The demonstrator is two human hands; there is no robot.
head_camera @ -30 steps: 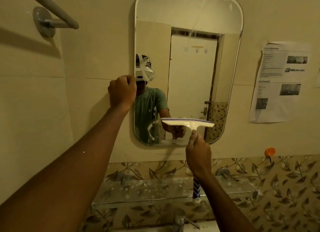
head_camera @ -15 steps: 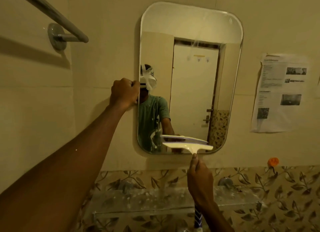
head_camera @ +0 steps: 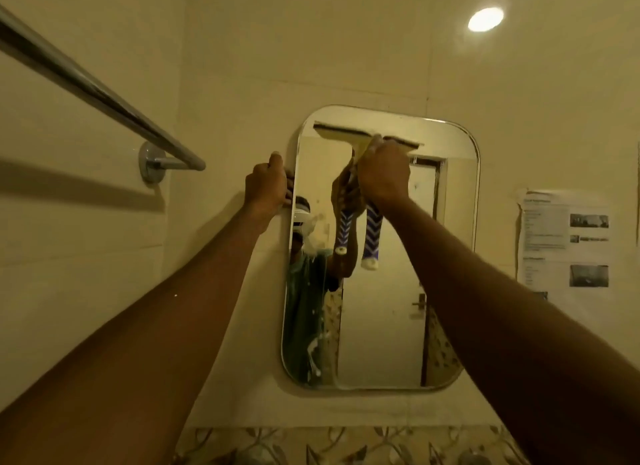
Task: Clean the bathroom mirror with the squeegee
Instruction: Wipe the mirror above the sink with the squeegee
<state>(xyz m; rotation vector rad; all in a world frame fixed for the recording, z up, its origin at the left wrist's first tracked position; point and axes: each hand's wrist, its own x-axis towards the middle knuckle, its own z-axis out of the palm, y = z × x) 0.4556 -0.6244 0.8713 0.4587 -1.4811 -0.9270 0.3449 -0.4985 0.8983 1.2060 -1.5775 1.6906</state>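
Observation:
A rounded rectangular mirror [head_camera: 381, 308] hangs on the beige tiled wall. A cream squeegee [head_camera: 343, 133] with a blue-and-white chevron handle lies with its blade flat against the mirror's top edge. My right hand [head_camera: 382, 173] grips the handle just under the blade. My left hand [head_camera: 266, 185] holds the mirror's left edge, fingers curled round the rim. White foam streaks remain on the mirror's lower left part.
A chrome towel rail [head_camera: 104, 93] runs along the left wall above my left arm. A printed paper notice [head_camera: 564, 242] is stuck to the wall right of the mirror. A leaf-pattern tile band [head_camera: 329, 445] lies below. A ceiling light [head_camera: 485, 19] glows at upper right.
My right hand has lifted the squeegee from the mirror's bottom edge to its top edge. The view has tilted upward. My left hand has stayed on the mirror's left edge.

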